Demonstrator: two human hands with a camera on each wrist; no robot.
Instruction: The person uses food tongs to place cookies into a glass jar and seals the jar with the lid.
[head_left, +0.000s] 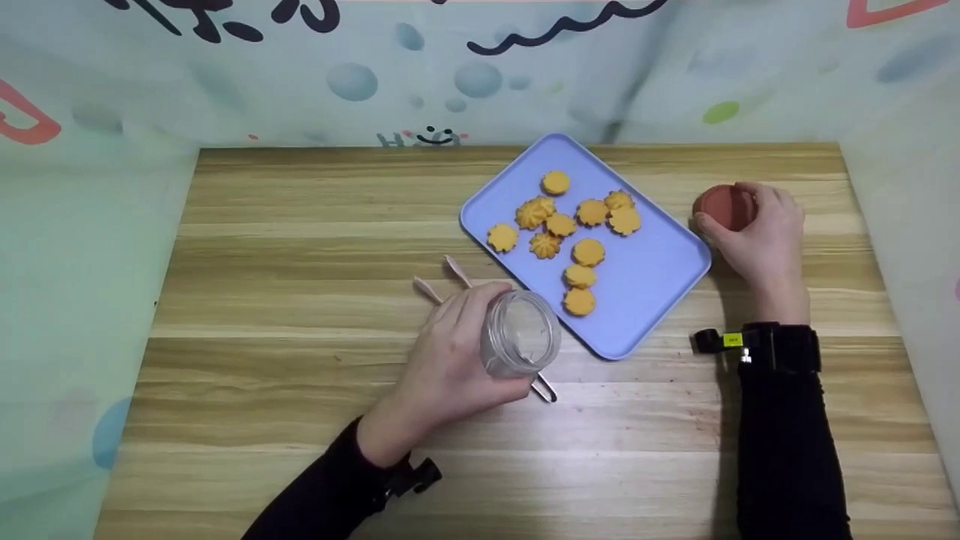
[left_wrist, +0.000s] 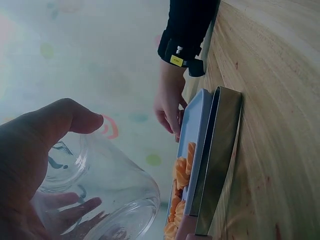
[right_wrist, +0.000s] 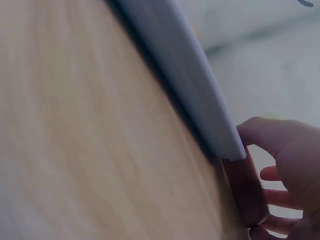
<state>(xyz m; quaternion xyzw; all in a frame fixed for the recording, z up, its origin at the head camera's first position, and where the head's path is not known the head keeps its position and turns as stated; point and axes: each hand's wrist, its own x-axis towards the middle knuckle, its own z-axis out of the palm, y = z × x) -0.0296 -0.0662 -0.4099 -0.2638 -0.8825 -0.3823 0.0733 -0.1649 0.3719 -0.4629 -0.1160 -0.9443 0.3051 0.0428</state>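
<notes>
A clear jar (head_left: 521, 334) is gripped by my left hand (head_left: 454, 356), its round mouth facing up toward the head camera. In the left wrist view the thumb and fingers wrap around the see-through jar (left_wrist: 115, 190). At the right, my right hand (head_left: 769, 236) holds a reddish-brown round lid (head_left: 726, 208) by its edge, thumb on one side and fingers on the other. The right wrist view shows this lid (right_wrist: 247, 192) low beside the tray's edge. Tongs (head_left: 545, 388) with pink tips lie on the table, partly hidden under the left hand and jar.
A blue tray (head_left: 645, 300) sits at an angle between the hands, bearing several yellow-orange flower-shaped cookies (head_left: 589, 253). Beneath everything is a wood-grain table (head_left: 300, 300). A patterned cloth wall (head_left: 300, 112) rises behind and at both sides.
</notes>
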